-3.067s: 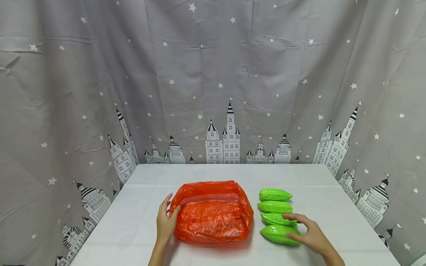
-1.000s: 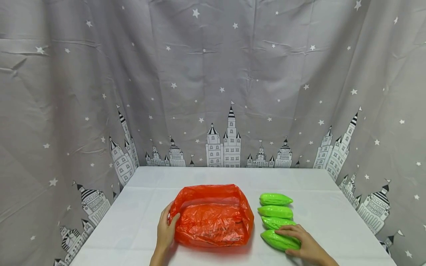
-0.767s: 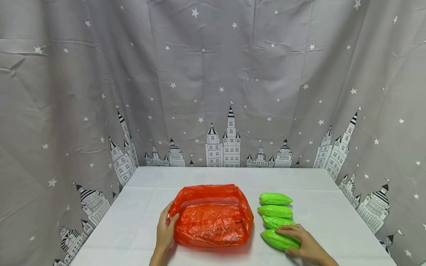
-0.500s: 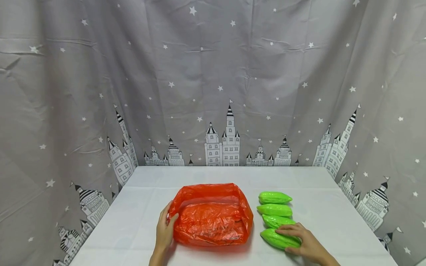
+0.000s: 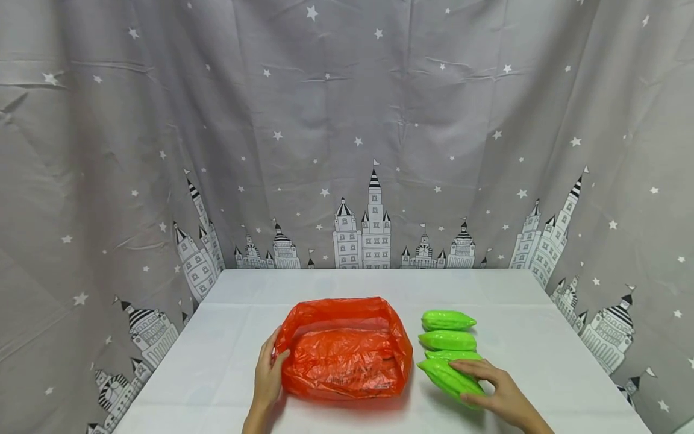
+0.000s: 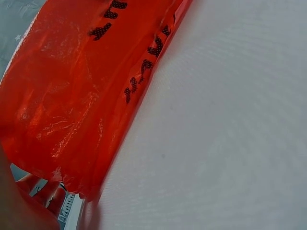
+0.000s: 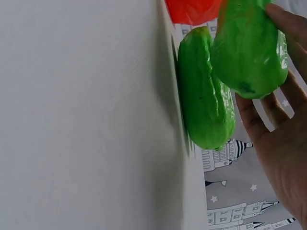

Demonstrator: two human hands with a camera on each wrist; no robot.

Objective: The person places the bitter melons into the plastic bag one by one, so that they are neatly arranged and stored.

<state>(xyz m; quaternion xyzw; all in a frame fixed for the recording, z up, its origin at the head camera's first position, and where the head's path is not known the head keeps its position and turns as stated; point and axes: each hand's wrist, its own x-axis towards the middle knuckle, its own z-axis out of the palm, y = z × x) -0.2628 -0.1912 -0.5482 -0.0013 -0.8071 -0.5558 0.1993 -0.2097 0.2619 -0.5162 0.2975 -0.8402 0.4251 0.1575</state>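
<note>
A red plastic bag (image 5: 347, 361) stands with its mouth open in the middle of the white table. My left hand (image 5: 267, 377) holds its left rim, thumb on the inner side and fingers outside; the left wrist view shows the bag's printed side and the fingers behind its edge. To the right, my right hand (image 5: 501, 392) grips a bright green, ribbed bitter melon (image 5: 447, 377) between thumb and fingers. In the right wrist view this held bitter melon (image 7: 252, 52) is raised off the table, above another bitter melon (image 7: 204, 96).
Behind the held one, more green bitter melons (image 5: 447, 340) lie in a row on the white table (image 5: 520, 337), right of the bag. A grey curtain (image 5: 303, 120) printed with stars and castles hangs behind and along both sides.
My right hand reached the nearest bitter melon, took hold of it, and has now lifted and tilted it, its tip up and left. The left hand closed on the bag's rim.
</note>
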